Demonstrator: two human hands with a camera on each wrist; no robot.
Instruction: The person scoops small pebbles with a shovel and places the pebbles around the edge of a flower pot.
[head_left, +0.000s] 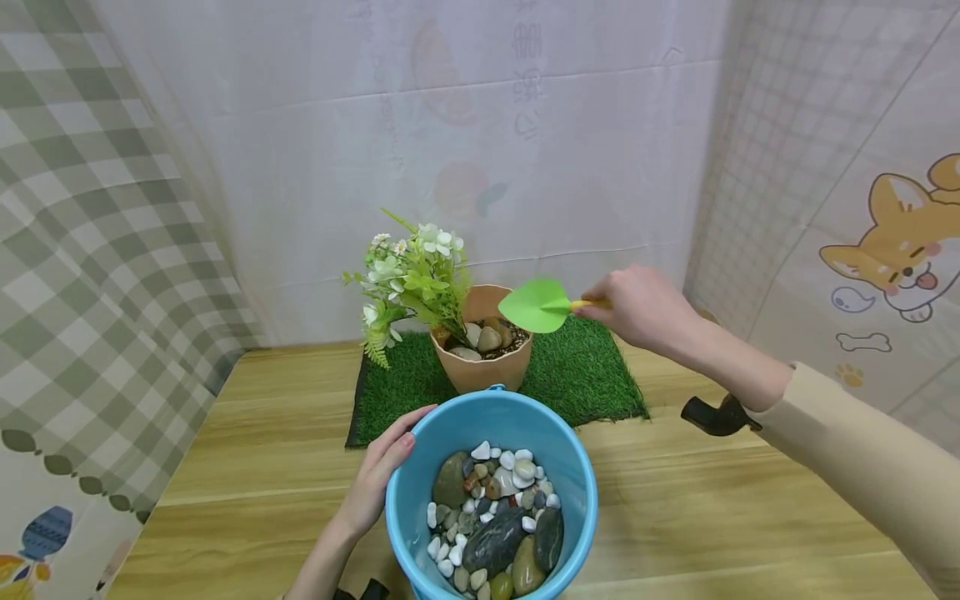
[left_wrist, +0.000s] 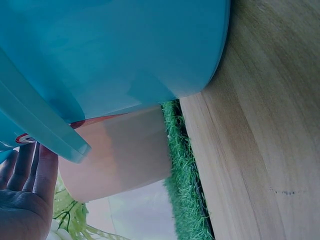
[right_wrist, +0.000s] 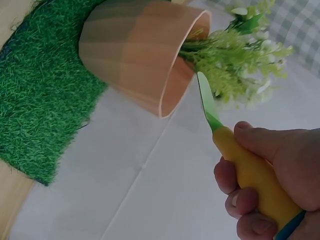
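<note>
My right hand (head_left: 641, 304) grips the yellow handle of a trowel (right_wrist: 252, 175). Its green blade is held over the right rim of a terracotta-coloured flowerpot (head_left: 480, 379), apart from the stones inside as far as I can tell. White flowers with green leaves (head_left: 412, 275) lean left out of the pot, among stones (head_left: 489, 338) and dark soil. Nearer to me stands a blue bucket (head_left: 588, 500) holding pebbles and larger stones (head_left: 495, 542). Against the bucket's left side rests my left hand (head_left: 375, 483), its fingers fairly straight in the left wrist view.
Beneath the pot lies a green artificial grass mat (head_left: 585, 375) on the wooden table (head_left: 712, 517). White cloth hangs behind it, a checked curtain (head_left: 90, 208) at left, and a dog-printed cloth (head_left: 900, 242) at right. The bucket's handle (left_wrist: 45, 110) hangs at its side.
</note>
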